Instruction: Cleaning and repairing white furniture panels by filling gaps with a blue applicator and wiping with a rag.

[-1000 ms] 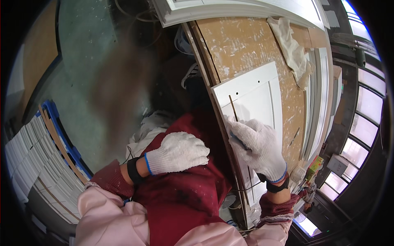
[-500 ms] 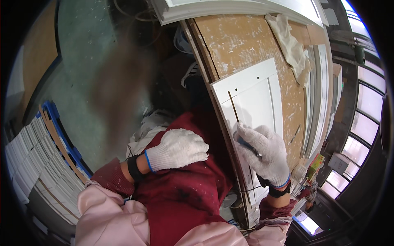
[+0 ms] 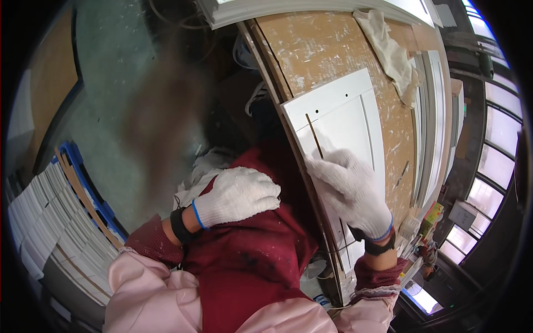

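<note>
My right hand [image 3: 351, 188], in a white knit glove, is over a white panel [image 3: 355, 94] with recessed lines and small dark holes. Its fingers are bent together toward the panel's near edge, and whatever they hold is hidden beneath them. A narrow brown line [image 3: 313, 135] on the panel runs up to these fingers; I cannot tell whether it is a groove or a strip. My left hand [image 3: 239, 194], gloved the same way, lies flat on the dark red apron [image 3: 244, 244] over my lap and holds nothing.
The panel rests on a paint-spattered brown workbench [image 3: 311, 50]. A cream cloth [image 3: 383, 50] lies on the bench's far part, near stacked white frames [image 3: 430, 127]. Another white panel [image 3: 233, 14] stands at the top. Stacked white boards [image 3: 61, 222] are at the lower left.
My right hand has turned over more and its fingers have come lower; a dark bluish thing seen under them before is now hidden. My left hand stays on my lap.
</note>
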Action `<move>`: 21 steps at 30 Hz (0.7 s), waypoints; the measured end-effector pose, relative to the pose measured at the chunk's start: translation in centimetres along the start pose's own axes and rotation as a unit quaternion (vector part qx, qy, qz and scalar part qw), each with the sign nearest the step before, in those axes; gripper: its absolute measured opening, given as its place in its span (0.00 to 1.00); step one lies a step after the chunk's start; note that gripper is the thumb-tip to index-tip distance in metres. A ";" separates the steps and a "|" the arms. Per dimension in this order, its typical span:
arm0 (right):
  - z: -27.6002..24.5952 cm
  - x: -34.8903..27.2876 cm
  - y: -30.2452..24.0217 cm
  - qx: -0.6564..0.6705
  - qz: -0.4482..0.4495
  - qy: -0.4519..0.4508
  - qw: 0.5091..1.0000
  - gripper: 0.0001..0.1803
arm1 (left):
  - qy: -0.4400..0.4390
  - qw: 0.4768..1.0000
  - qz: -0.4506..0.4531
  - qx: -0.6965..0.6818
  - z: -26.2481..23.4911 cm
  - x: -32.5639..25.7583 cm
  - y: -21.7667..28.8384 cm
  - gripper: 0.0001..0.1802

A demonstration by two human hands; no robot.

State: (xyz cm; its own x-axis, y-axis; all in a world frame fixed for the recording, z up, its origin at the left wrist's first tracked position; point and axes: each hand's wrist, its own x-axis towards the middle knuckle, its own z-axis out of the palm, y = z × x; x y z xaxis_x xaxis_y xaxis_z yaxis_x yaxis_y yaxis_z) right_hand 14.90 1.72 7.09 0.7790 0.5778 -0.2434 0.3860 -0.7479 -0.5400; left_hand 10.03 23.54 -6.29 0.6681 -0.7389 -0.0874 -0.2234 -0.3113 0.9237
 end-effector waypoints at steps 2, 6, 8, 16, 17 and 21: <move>-0.1 -1.2 -0.1 0.007 0.014 0.009 1.000 0.26 | -0.007 1.000 -0.012 -0.005 0.0 -0.1 -0.1 0.15; 0.9 -1.1 -0.1 0.041 0.007 0.047 0.998 0.26 | 0.002 1.000 -0.004 -0.007 0.0 0.2 0.2 0.15; 0.6 -1.2 -0.3 0.018 0.027 0.027 0.999 0.26 | -0.009 1.000 -0.006 -0.003 0.1 0.3 0.3 0.15; 0.8 -2.0 0.2 0.043 0.037 0.036 0.998 0.25 | 0.026 1.000 0.006 -0.006 0.9 0.3 -0.1 0.15; 1.0 -1.7 0.4 0.036 0.035 0.038 0.998 0.25 | 0.025 1.000 0.007 -0.005 0.9 0.3 0.0 0.15; 0.8 -2.8 0.5 0.025 0.055 0.004 0.998 0.23 | 0.028 1.000 0.007 -0.005 0.9 0.3 0.1 0.14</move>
State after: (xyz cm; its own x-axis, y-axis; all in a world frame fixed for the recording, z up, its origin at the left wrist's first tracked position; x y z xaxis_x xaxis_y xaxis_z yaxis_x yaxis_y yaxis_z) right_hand 12.52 -0.04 6.90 0.8199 0.4896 -0.2967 0.2721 -0.7893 -0.5505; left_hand 9.55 22.76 -6.55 0.7037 -0.7085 -0.0534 -0.2269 -0.2954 0.9280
